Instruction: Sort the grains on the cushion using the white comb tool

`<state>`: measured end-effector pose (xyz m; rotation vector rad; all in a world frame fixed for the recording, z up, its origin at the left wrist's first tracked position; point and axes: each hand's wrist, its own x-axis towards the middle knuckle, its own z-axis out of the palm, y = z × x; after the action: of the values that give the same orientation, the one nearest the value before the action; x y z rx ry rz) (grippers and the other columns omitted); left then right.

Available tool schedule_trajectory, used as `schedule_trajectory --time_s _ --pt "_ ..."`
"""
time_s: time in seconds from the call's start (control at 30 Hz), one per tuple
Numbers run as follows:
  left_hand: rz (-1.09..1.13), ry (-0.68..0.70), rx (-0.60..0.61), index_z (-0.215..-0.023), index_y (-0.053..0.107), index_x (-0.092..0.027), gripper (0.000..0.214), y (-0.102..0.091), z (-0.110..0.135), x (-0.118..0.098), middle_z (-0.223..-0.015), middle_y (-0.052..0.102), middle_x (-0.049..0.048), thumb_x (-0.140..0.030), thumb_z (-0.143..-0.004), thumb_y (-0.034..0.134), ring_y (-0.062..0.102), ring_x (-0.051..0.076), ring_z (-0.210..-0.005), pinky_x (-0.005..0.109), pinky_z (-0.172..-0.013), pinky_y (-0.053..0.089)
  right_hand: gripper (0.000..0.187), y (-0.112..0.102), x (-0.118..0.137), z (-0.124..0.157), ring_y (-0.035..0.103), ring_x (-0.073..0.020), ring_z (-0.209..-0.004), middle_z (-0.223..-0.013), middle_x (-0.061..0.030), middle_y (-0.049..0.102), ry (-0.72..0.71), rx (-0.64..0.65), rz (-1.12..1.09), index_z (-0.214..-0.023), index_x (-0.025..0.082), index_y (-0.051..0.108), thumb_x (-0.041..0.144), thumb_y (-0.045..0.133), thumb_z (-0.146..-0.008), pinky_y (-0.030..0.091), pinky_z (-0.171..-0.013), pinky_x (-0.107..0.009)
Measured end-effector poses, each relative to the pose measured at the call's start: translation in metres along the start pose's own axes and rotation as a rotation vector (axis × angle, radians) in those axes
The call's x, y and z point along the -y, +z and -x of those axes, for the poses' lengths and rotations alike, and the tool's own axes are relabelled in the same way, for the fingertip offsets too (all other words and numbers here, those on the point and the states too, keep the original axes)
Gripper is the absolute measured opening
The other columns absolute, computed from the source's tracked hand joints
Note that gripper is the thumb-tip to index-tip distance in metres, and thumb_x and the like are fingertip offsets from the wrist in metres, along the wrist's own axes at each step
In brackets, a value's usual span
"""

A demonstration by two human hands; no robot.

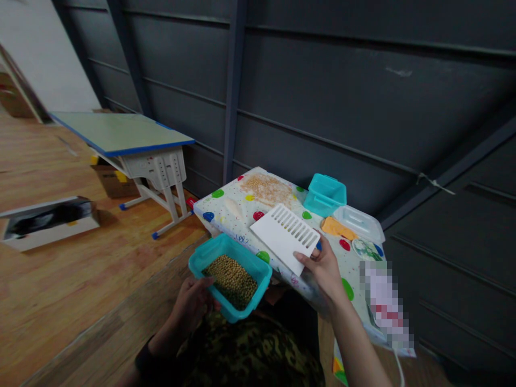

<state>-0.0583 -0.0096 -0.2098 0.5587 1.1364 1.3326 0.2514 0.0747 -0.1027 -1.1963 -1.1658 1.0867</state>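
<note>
My left hand grips the near left rim of a turquoise plastic container, thumb over the edge. Inside it lies a heap of round tan beans, with smaller green ones toward the near side. The container is held in front of the table's near edge. My right hand is closed on the right end of a white slotted board, thumb on top. A row of parallel slots runs along its far side. On the patterned tablecloth behind the board, more pale beans lie spread in a whitish powder.
A second turquoise container stands at the table's back. Beside it are a clear lid, an orange cloth and a small round dish. A blurred-out item lies at right. A desk stands left; a dark wall rises behind.
</note>
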Motion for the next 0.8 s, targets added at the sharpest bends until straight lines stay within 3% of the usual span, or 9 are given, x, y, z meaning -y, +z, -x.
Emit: schedule_trajectory --time_s 0.1,0.2,0.37,0.57,0.8 --pt "-0.006 -0.003 0.015 -0.037 0.051 -0.026 0.055 0.003 0.004 -0.006 -0.034 0.058 0.0013 -0.054 -0.065 0.089 0.057 0.016 -0.028 0.024 -0.032 0.040 0.080 -0.016 0.001 -0.041 0.082 -0.0370 -0.105 -0.124 -0.0143 0.085 -0.132 -0.139 0.134 -0.133 0.022 0.071 0.052 0.099 -0.063 0.069 -0.085 -0.050" --pt "-0.001 -0.005 0.012 -0.036 0.050 -0.026 0.057 0.004 0.006 -0.009 -0.034 0.059 0.0023 -0.056 -0.065 0.088 0.057 0.016 -0.028 0.025 -0.032 0.040 0.053 -0.031 0.004 -0.092 0.082 -0.0391 -0.098 -0.109 -0.0158 0.087 -0.230 -0.236 0.361 -0.109 0.018 0.082 0.056 0.087 -0.072 0.066 -0.086 -0.052" --pt "0.001 0.000 -0.015 -0.041 0.064 -0.023 0.047 0.002 0.004 -0.006 -0.036 0.063 0.0048 -0.055 -0.063 0.089 0.057 0.017 -0.028 0.025 -0.031 0.039 0.035 -0.026 0.006 -0.154 0.082 -0.0403 -0.098 -0.104 -0.0171 0.088 -0.234 -0.378 0.681 -0.108 0.014 0.085 0.032 0.073 -0.081 0.062 -0.090 -0.050" --pt "0.011 0.012 0.013 -0.042 0.065 -0.024 0.046 -0.010 -0.003 0.009 -0.034 0.060 0.0027 -0.052 -0.071 0.087 0.056 0.016 -0.028 0.025 -0.032 0.039 0.039 0.000 -0.007 -0.174 0.080 -0.0364 -0.095 -0.105 -0.0196 0.087 -0.205 -0.387 0.818 -0.117 0.010 0.085 0.029 0.065 -0.089 0.059 -0.086 -0.043" --pt "-0.002 -0.021 0.045 -0.041 0.063 -0.025 0.047 -0.018 -0.004 0.014 -0.036 0.062 0.0030 -0.048 -0.075 0.087 0.059 0.018 -0.030 0.027 -0.033 0.043 0.032 0.015 -0.016 -0.174 0.078 -0.0332 -0.091 -0.100 -0.0140 0.087 -0.224 -0.322 0.941 -0.114 0.018 0.087 0.031 0.066 -0.093 0.056 -0.082 -0.038"
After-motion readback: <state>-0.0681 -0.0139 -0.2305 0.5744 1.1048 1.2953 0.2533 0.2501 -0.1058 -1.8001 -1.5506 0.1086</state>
